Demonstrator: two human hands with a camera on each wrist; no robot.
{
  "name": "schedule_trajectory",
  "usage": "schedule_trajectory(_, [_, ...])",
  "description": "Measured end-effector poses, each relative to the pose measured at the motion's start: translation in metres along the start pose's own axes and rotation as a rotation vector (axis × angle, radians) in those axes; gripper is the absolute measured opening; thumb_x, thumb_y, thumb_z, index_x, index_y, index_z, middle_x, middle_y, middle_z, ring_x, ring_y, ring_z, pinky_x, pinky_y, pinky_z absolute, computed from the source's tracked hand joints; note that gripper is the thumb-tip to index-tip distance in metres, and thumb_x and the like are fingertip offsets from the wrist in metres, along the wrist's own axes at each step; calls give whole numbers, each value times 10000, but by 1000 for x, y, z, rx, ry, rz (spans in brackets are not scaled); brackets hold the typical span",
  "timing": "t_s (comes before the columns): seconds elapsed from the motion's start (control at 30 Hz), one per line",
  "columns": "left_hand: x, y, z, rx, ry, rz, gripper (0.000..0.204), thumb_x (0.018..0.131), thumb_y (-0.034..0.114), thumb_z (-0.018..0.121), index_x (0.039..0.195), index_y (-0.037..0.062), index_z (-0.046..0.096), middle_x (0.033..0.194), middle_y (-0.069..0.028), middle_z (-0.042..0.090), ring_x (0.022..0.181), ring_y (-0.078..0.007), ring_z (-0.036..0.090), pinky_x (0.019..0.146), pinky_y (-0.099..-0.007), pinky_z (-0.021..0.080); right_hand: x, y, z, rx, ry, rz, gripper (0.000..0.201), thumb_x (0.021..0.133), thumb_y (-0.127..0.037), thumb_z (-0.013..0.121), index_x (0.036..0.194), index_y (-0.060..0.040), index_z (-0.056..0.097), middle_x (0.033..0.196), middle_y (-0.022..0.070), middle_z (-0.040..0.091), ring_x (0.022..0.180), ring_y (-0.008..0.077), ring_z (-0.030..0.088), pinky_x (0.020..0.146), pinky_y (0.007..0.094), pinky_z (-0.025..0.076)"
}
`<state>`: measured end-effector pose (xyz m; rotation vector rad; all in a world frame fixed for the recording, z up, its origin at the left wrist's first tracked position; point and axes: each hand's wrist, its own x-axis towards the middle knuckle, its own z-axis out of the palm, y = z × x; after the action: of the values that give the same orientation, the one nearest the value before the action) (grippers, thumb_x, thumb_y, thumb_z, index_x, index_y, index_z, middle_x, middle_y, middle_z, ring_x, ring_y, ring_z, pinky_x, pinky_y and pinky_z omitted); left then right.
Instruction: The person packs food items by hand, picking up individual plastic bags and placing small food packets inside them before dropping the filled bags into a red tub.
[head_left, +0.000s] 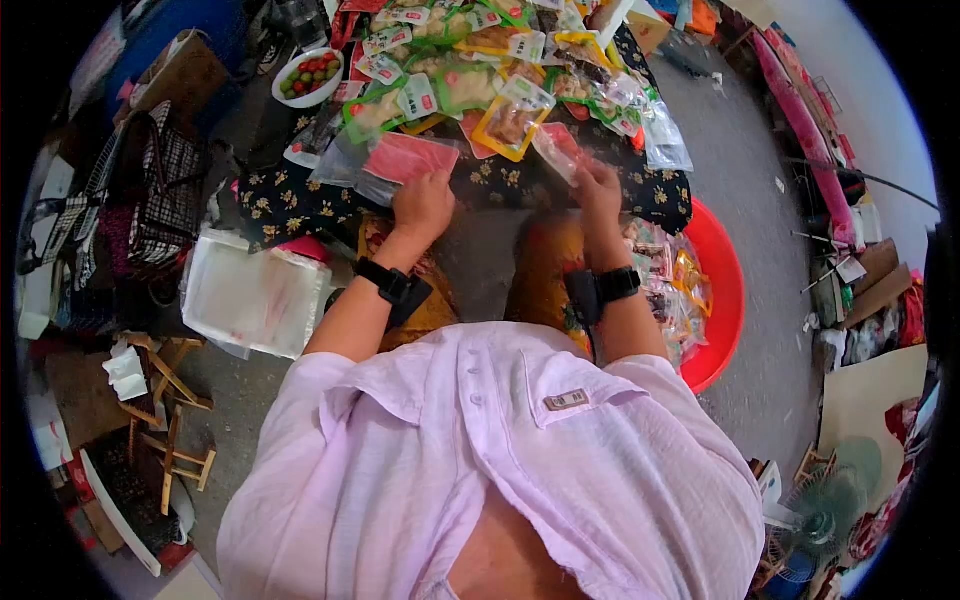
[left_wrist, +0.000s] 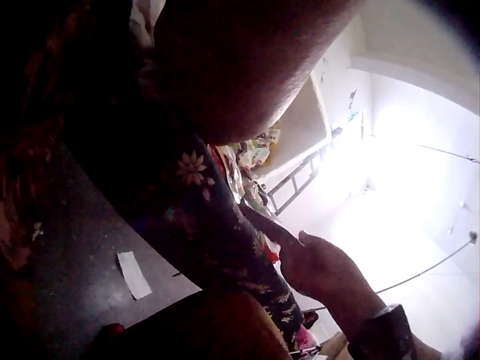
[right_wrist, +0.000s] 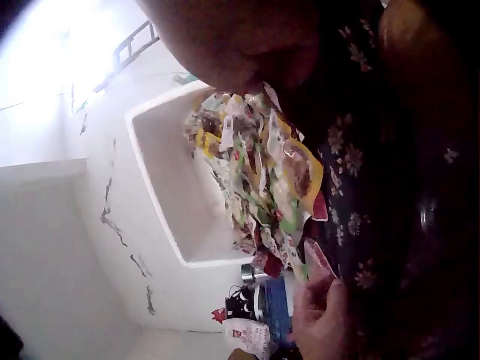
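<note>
At the near edge of a table with a dark flowered cloth point(head_left: 510, 180), my left hand point(head_left: 425, 208) pinches a flat pink packet point(head_left: 410, 158) by its near edge. The right wrist view also shows that packet between the left thumb and fingers. To the right, my right hand point(head_left: 600, 195) grips the end of a small clear packet point(head_left: 557, 150) with pinkish contents, slightly blurred. Between the hands lies a yellow-edged pouch point(head_left: 514, 118) of brown food. Behind it heap several green-edged pouches point(head_left: 466, 87). The large forearm and palm shapes hide much in both wrist views.
A red basin point(head_left: 730, 300) of packets stands on the floor at the right. A white foam box point(head_left: 255, 290) is at the left. A bowl of small red and green fruit point(head_left: 308, 78) sits at the table's left. A fan point(head_left: 820, 520) stands at the lower right.
</note>
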<state>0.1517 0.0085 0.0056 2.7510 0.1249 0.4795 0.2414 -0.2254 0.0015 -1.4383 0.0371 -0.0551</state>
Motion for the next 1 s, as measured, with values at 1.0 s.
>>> schedule_trajectory(1.0, [-16, 24, -39, -1668, -361, -423, 358, 779, 331, 492, 1025, 71, 469, 893, -74, 550, 807, -198, 531, 671, -360, 431, -67, -56, 16, -332, -494, -380, 182, 704, 78, 464, 859, -8, 502, 847, 49, 527, 794, 165, 513, 705, 271, 408])
